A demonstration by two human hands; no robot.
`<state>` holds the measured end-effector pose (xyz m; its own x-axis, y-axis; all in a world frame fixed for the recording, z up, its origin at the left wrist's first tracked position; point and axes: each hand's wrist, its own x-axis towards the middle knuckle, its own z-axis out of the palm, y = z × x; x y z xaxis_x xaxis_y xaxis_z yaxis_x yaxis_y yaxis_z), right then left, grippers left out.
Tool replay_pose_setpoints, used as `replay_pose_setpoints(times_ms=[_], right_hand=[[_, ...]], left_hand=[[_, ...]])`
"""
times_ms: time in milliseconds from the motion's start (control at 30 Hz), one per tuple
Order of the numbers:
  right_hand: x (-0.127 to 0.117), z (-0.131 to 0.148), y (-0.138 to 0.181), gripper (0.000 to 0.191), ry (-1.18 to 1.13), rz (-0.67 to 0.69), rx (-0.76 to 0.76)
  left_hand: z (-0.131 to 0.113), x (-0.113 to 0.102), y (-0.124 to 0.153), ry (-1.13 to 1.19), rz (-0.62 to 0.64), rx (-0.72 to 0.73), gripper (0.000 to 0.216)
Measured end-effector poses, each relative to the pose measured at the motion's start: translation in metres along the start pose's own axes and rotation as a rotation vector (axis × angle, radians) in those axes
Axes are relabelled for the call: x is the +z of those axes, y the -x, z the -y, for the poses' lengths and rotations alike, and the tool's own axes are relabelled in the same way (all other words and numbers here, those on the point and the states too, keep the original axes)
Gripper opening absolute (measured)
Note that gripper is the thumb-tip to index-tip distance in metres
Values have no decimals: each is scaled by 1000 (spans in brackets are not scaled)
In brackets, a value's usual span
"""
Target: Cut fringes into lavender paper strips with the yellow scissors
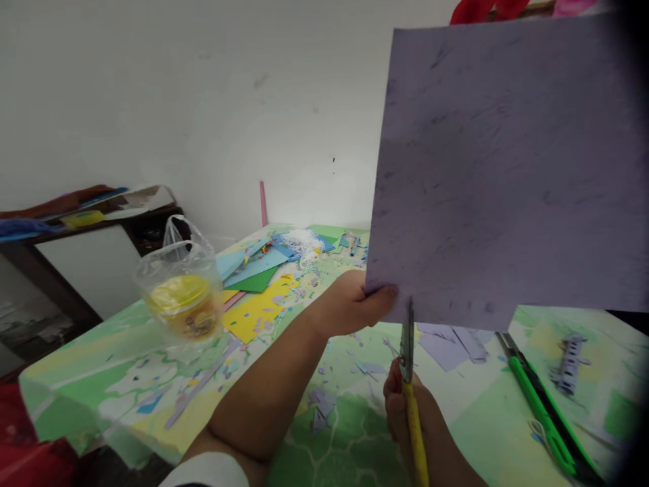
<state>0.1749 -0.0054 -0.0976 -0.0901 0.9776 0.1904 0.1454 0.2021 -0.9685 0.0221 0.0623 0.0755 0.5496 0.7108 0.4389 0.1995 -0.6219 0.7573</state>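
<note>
My left hand (362, 303) pinches a large purple sheet of paper (497, 176) at its lower left corner, thumb on the near face. The sheet stands raised above the table and fills much of the right side of the view. In my right hand (430, 419) is a pair of scissors (416, 433) with a yellow handle, its blades pointing up. The blade tips meet the sheet's lower edge, just right of my left thumb. How far apart the blades are is hard to make out.
Purple paper offcuts (443, 348) and a long green-and-black tool (542, 412) lie right. A plastic bag (177, 297) holding a yellow-lidded tub stands left. Coloured sheets (253, 277) and white shredded strands (304, 245) lie at the back by the wall.
</note>
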Motion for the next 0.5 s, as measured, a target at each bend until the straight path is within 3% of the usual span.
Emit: replay_pose_setpoints(times_ms=[233,500], right_hand=[[1,20,-2,38,33,25,26],[6,26,-3,41,66,-21,-1]], left_hand=[[4,3,0,59,-22,-39,32],[-1,2,1,-37,-4,42,30]])
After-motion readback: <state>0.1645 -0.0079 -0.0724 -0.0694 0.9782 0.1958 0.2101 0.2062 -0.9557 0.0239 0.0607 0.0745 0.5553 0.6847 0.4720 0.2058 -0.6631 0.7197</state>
